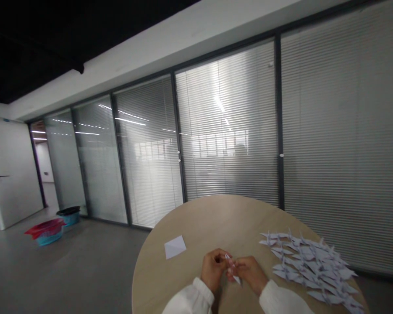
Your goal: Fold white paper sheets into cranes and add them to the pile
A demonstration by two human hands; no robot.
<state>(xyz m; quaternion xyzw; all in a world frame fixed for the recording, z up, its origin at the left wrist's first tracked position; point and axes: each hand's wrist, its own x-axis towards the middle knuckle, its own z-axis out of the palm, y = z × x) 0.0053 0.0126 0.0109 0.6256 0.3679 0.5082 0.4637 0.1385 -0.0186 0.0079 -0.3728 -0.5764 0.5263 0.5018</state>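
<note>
Between my two hands, over the near part of the round table, is a small folded white paper (237,279) with narrow pointed ends. My left hand (212,268) pinches it from the left, with one tip of the paper poking up past the fingers. From the right, my right hand (249,271) grips the same paper with bent fingers. Most of its middle is hidden by the fingers. Many folded white paper cranes (304,261) lie crowded together to the right of my right hand. A creased flat square of white paper (175,247) rests to the left of my hands.
The wooden round table (222,213) ends in a curved edge, with a glass partition with blinds (229,117) behind it. Two lined tubs stand on the floor at left, one with a red liner (47,230), one with a black liner (69,213). A white door (15,174) stands ajar.
</note>
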